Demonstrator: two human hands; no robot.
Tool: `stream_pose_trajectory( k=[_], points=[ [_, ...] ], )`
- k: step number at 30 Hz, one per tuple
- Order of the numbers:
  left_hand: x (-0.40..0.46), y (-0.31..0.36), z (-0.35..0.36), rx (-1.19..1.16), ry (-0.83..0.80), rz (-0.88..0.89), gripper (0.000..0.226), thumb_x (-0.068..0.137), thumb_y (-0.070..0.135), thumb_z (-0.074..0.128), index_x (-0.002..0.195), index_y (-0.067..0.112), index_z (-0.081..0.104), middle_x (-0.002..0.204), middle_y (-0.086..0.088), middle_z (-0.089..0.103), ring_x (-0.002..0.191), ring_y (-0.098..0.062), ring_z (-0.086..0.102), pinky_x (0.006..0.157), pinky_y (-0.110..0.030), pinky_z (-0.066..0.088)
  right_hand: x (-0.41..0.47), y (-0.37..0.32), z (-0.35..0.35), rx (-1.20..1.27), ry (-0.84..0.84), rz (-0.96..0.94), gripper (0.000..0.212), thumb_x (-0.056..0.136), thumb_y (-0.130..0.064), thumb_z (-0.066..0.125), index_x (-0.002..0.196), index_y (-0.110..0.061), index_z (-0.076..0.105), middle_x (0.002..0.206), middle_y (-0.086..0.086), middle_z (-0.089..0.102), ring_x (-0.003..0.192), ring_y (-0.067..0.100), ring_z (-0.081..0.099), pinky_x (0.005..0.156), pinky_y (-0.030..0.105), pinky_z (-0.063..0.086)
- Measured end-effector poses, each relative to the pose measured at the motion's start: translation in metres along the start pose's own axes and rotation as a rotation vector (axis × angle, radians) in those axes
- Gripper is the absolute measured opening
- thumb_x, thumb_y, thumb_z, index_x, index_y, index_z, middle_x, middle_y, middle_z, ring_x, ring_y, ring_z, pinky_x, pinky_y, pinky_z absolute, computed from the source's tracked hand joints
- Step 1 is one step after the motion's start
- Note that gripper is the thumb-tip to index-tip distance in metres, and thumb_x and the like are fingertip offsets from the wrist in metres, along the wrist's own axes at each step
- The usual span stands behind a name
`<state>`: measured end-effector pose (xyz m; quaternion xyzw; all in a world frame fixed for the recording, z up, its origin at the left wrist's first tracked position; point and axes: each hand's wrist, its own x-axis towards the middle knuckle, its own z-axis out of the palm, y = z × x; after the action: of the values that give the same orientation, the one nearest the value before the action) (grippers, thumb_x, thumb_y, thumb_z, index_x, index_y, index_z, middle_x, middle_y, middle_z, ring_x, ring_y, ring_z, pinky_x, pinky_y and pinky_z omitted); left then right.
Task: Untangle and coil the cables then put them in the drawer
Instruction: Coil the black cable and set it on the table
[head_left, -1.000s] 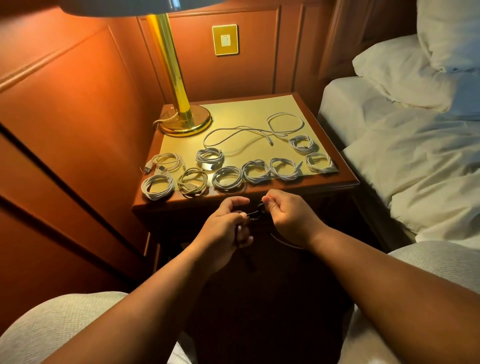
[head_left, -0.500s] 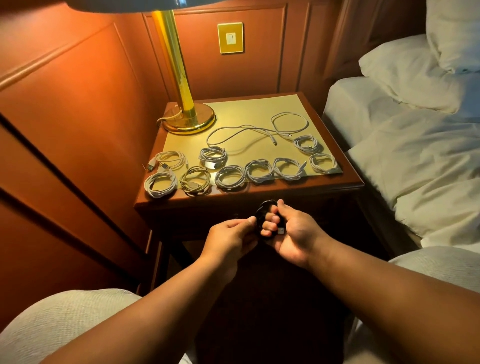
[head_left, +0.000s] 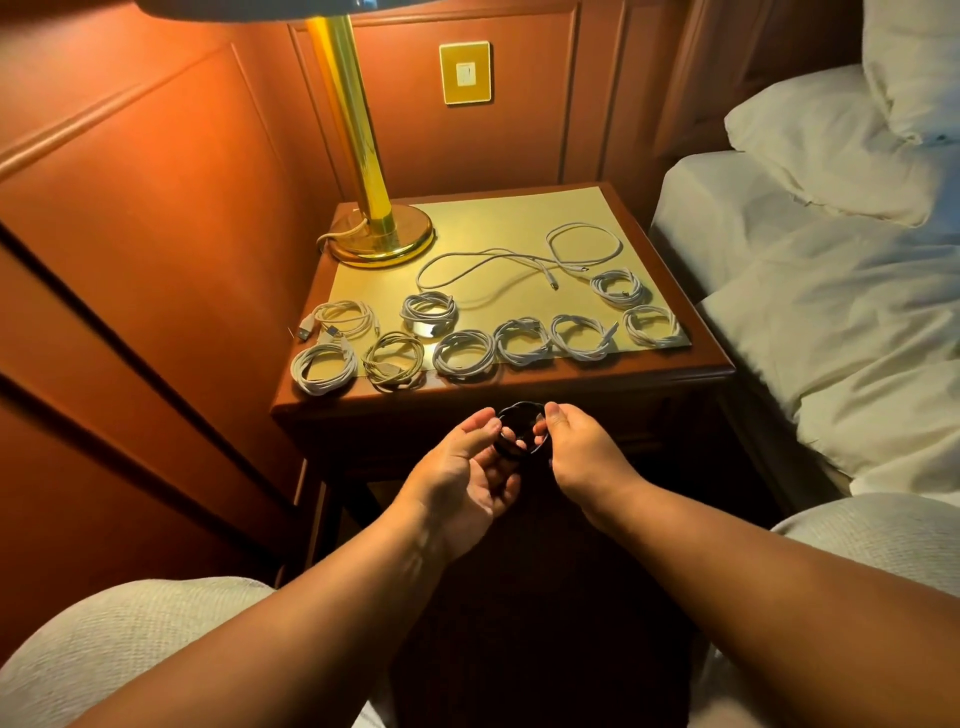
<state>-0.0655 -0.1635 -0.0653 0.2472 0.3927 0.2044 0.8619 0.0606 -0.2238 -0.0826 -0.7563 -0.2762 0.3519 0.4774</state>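
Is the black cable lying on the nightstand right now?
No, the black cable is held coiled between both hands in front of the nightstand.

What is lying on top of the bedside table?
On the bedside table stand a brass lamp, nine coiled white cables and one loose white cable. What is in its drawer is hidden.

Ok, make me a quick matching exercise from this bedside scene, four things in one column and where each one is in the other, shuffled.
Things:
1. black cable coil
2. uncoiled white cable
3. brass lamp
4. wall switch plate

Places:
A. back left corner of the nightstand
B. on the wood panelling behind the nightstand
C. held between the left hand and right hand
D. lying loose mid-tabletop

Pairs: 1-C, 2-D, 3-A, 4-B
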Motion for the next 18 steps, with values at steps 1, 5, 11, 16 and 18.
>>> stream_pose_trajectory(
  k=[1,5,11,16,18],
  points=[
    [-0.002,0.002,0.001,-0.031,-0.042,-0.021,0.024,0.093,0.018,0.059,0.117,0.023,0.060,0.075,0.001,0.066,0.077,-0.014,0.064,0.079,-0.034,0.043,0.001,-0.001,-0.001,-0.013,0.001,-0.012,0.037,0.107,-0.035,0.030,0.089,-0.015,0.056,0.081,0.001,0.055,0.072,0.011,0.047,0.066,0.027,0.038],
    [-0.005,0.006,0.005,-0.059,-0.116,0.002,0.037,0.082,0.004,0.063,0.118,0.013,0.057,0.081,-0.006,0.060,0.085,-0.020,0.059,0.084,-0.043,0.051,0.002,-0.004,-0.002,0.017,-0.025,-0.016,0.036,0.107,-0.034,0.031,0.087,-0.017,0.055,0.088,0.004,0.058,0.081,0.015,0.053,0.074,0.031,0.044],
    [-0.001,0.005,0.004,0.224,0.080,0.170,0.049,0.083,-0.022,0.049,0.118,0.011,0.057,0.099,-0.016,0.062,0.092,-0.023,0.066,0.074,-0.034,0.060,0.000,-0.009,-0.005,0.163,-0.074,0.011,0.040,0.107,-0.032,0.030,0.084,-0.014,0.056,0.096,0.007,0.060,0.096,0.022,0.057,0.083,0.037,0.048],
    [-0.002,0.010,0.000,0.839,0.044,0.316,0.030,0.090,-0.002,0.061,0.110,0.020,0.062,0.102,-0.012,0.066,0.091,-0.025,0.071,0.076,-0.039,0.062,-0.002,-0.017,-0.013,0.366,-0.053,0.066,0.036,0.107,-0.029,0.032,0.080,-0.014,0.051,0.085,0.006,0.055,0.087,0.021,0.055,0.080,0.036,0.046],
    [-0.002,0.012,-0.003,1.144,0.016,0.417,0.032,0.091,0.006,0.064,0.115,0.028,0.061,0.094,-0.004,0.068,0.084,-0.021,0.071,0.076,-0.037,0.061,-0.003,-0.018,-0.016,0.552,-0.064,0.144,0.034,0.106,-0.034,0.035,0.081,-0.016,0.049,0.077,0.002,0.053,0.078,0.019,0.054,0.080,0.036,0.047]
  ],
)
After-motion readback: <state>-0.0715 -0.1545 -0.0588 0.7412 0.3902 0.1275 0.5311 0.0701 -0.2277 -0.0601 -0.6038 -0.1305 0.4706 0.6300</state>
